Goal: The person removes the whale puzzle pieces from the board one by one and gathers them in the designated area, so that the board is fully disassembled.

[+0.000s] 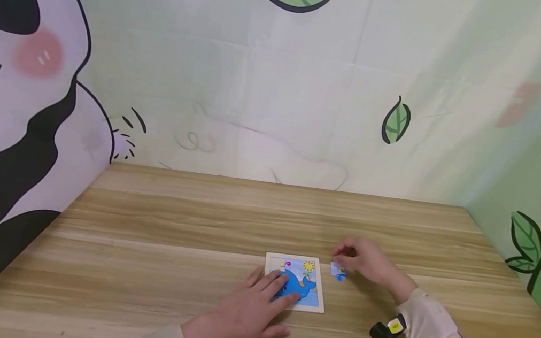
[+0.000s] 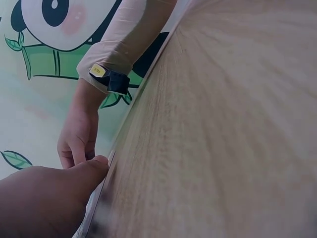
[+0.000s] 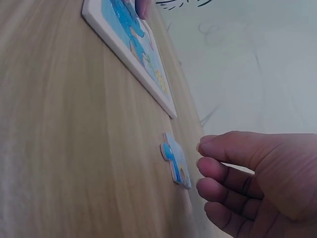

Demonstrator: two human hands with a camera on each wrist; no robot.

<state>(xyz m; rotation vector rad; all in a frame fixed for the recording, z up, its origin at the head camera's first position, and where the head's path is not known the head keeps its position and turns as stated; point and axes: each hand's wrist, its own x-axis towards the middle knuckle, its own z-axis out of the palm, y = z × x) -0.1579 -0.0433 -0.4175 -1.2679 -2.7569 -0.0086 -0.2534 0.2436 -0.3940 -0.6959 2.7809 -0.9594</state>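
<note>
A square jigsaw puzzle (image 1: 309, 296) with a pale frame lies on the table, showing a blue whale and a yellow sun. My left hand (image 1: 251, 304) rests on its left part with fingers spread, covering some of the picture. Just right of the frame, a loose puzzle piece (image 3: 176, 161) in light blue and blue lies flat on the wood. Over that piece hovers my right hand (image 1: 364, 260). In the right wrist view its fingertips (image 3: 207, 146) are slightly bent and apart from the piece, with nothing held.
The wooden table (image 1: 189, 210) runs back to a wall covering (image 1: 282, 84) printed with leaves. A large printed panda (image 1: 24, 115) stands along the left side. A black wrist device (image 1: 385, 333) with a yellow label sits on the right sleeve.
</note>
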